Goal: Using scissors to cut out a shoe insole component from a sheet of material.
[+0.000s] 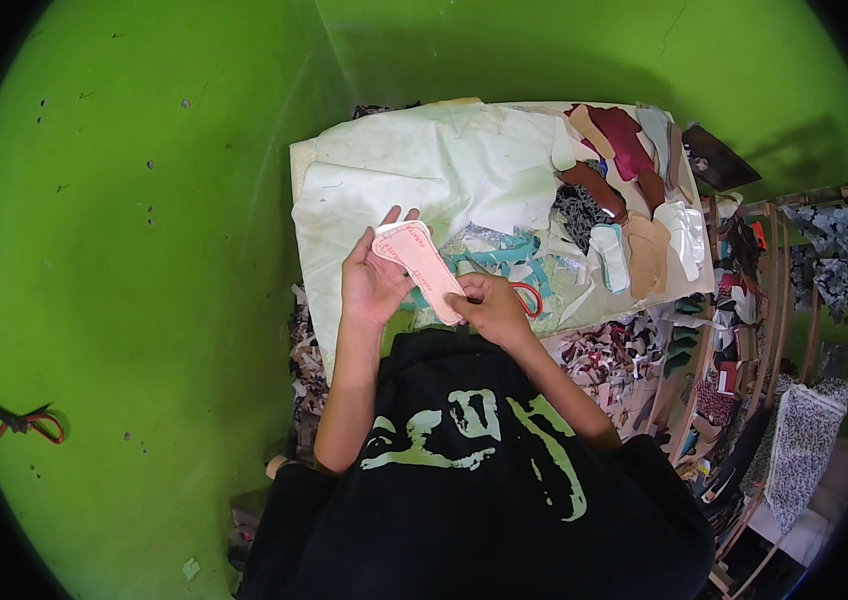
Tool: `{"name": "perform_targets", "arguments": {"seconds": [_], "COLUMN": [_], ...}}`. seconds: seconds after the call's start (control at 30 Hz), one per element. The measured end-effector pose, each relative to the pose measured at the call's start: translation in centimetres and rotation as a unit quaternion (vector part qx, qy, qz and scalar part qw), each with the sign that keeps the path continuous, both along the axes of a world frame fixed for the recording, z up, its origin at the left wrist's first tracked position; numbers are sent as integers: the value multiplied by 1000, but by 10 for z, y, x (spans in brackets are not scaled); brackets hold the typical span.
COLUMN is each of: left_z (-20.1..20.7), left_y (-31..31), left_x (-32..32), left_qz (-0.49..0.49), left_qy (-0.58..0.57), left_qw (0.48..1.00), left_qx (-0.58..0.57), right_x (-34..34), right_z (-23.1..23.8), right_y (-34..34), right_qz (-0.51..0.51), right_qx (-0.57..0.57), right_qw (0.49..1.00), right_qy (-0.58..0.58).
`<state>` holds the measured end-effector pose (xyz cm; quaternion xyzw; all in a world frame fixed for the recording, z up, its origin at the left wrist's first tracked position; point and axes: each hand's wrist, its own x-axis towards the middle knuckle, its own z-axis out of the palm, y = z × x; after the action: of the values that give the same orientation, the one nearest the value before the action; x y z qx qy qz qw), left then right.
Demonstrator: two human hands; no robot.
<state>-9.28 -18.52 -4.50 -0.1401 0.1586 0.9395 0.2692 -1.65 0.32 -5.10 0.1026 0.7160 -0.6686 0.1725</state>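
Above the near edge of the work table, both hands hold a pale pink insole [419, 260] with red print and a white border. My left hand [369, 280] is palm up, supporting the wide end, its fingers extended behind the piece and its thumb beside the edge. My right hand [489, 308] is closed at the narrow end, pinching it between thumb and fingers. A red-handled tool [531, 299] lies just right of that hand, partly hidden by it. Teal offcuts [509, 252] are strewn on the table beyond my hands.
White cloth [394, 165] covers much of the table. Brown, tan, white and maroon sole-shaped pieces [647, 255] lie at its right. A scrap heap [609, 365] and a wooden rack [774, 330] with materials stand to the right. Scissors [22, 424] hang on the green wall.
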Motion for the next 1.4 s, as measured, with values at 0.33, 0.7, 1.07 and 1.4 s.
{"name": "perform_targets", "arguments": {"seconds": [0.33,0.7,1.07,1.4], "left_z": [12,2,-10,2], "left_y": [14,25,33,39], "left_x": [6,12,17,17], "left_qz": [-2,35,7,51], "left_qy": [155,170,186,149], "left_qw": [970,946,934,959], "left_qx": [-185,-274,-306,-237], "right_x": [3,5,3,4], "right_z": [2,7,3,12], "right_y": [4,4,1,12], "right_qz": [-5,-21,-32,18], "right_qx": [-55,-88,-62,-48], "right_qw": [998,996,997,999], "right_qy": [-7,-3,36,5]}}
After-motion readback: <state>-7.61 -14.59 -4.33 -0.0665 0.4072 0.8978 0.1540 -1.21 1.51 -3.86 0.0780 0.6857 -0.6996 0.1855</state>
